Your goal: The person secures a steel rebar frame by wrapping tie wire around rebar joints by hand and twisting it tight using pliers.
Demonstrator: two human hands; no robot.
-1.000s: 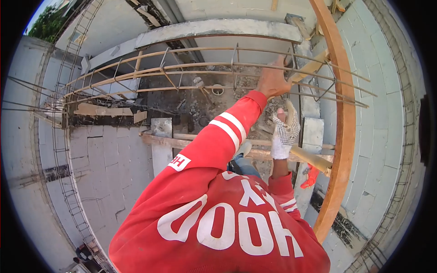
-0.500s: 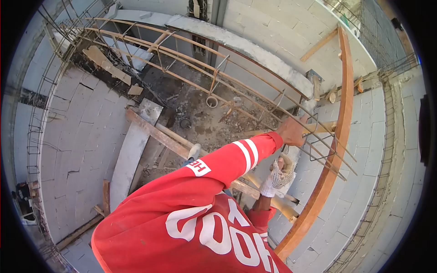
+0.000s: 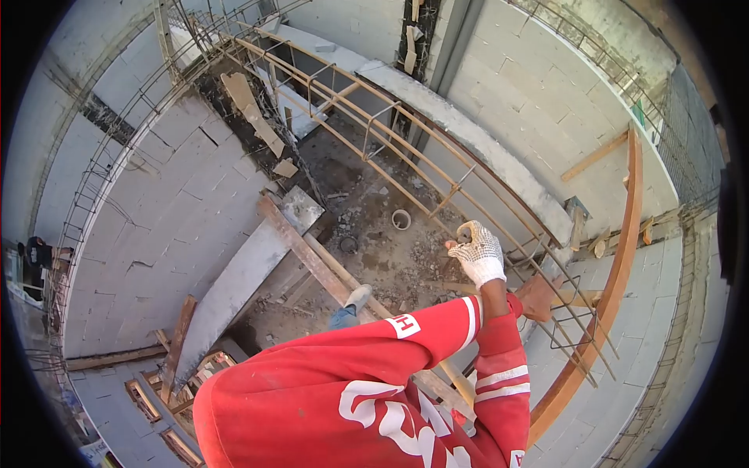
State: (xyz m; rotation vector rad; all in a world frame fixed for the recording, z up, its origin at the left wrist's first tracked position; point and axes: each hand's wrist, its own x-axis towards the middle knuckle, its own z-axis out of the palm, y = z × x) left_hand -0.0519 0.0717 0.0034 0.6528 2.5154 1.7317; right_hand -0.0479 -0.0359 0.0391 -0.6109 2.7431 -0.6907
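Observation:
My bare left hand [image 3: 537,298] is closed around bars near the right end of the long rebar cage [image 3: 380,129], partly hidden behind my right forearm. My right hand [image 3: 477,253], in a white dotted glove with the thumb tip bare, is raised beside the cage's lower bar. Its fingers curl towards the thumb; whatever is between them is too small to make out. My right arm crosses over the left sleeve.
A long wooden beam [image 3: 626,226] curves down the right side. Planks [image 3: 308,253] and a concrete ledge [image 3: 226,300] lie at centre left. Below are rubble, a round pipe opening [image 3: 401,220] and my foot [image 3: 359,296]. Block walls [image 3: 168,226] surround the space.
The view has turned and shifted. My right hand has moved up from below the left hand, crossing over the left arm to the bars left of it. The left hand stays by the cage's right end.

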